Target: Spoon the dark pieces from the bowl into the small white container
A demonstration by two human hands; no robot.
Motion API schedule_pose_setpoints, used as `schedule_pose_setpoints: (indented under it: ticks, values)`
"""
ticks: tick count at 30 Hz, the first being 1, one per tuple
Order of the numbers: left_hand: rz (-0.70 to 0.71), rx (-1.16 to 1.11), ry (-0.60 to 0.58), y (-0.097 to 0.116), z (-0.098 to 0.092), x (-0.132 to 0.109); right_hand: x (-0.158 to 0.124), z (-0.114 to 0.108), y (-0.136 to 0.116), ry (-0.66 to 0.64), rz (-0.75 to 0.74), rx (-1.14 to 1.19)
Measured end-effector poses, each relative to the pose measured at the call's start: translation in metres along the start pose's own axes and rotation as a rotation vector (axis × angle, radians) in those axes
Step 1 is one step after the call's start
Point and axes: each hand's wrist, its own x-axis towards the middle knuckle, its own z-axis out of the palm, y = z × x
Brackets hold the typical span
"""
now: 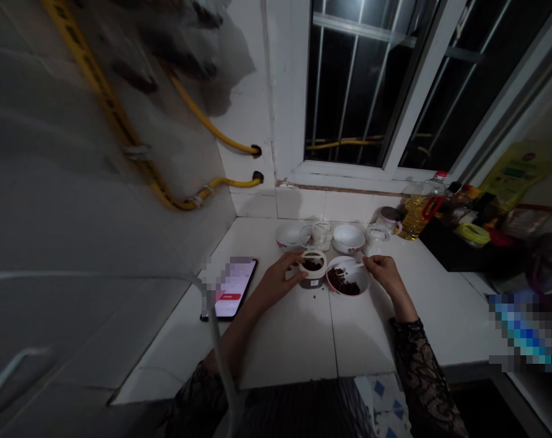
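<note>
White tile counter [303, 340], dim under a dark window [362, 79]. Left hand [276, 281] curled around a small jar [313, 269], fingers closed on its rim and side, dark contents inside. Right hand [384, 272] pinched shut on a white spoon [354, 265], bowl end reaching toward 9 o'clock over a bowl [348, 280] of dark red bits. Jar and bowl touching or just beside each other at counter centre; exact contact hard to tell in the gloom. Few dark crumbs lay on the tile at 6 o'clock of the jar.

Lit phone [233, 288] lay at 9 o'clock of the jar, near the left forearm. Empty white bowls [349, 238] and a clear glass [320, 233] stood at 12 o'clock, just behind. Oil bottle [419, 213] and packets crowded at 2 o'clock. Yellow hose [121, 128] ran down the wall at 10 o'clock.

Risks, judged: narrow jar mouth and a loaded spoon could mean more bits scattered on the tile, given poor light. Jar could tip if the left grip slackened during a scoop. Left elbow sweeping outward could knock the phone. Glass behind could be struck by a hasty reach.
</note>
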Motion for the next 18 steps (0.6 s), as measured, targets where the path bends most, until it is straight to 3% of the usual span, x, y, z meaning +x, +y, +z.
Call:
schedule_pose_setpoints:
  ticks: [9,18]
  values:
    - [0.002,0.003,-0.025,0.0006,-0.0014,0.0007,0.0010,0.0040,0.0043,0.007,-0.025,-0.039]
    - [0.000,0.013,-0.021,0.0012,-0.0016,0.0007,-0.0007,0.0035,-0.0018,-0.026,0.039,0.094]
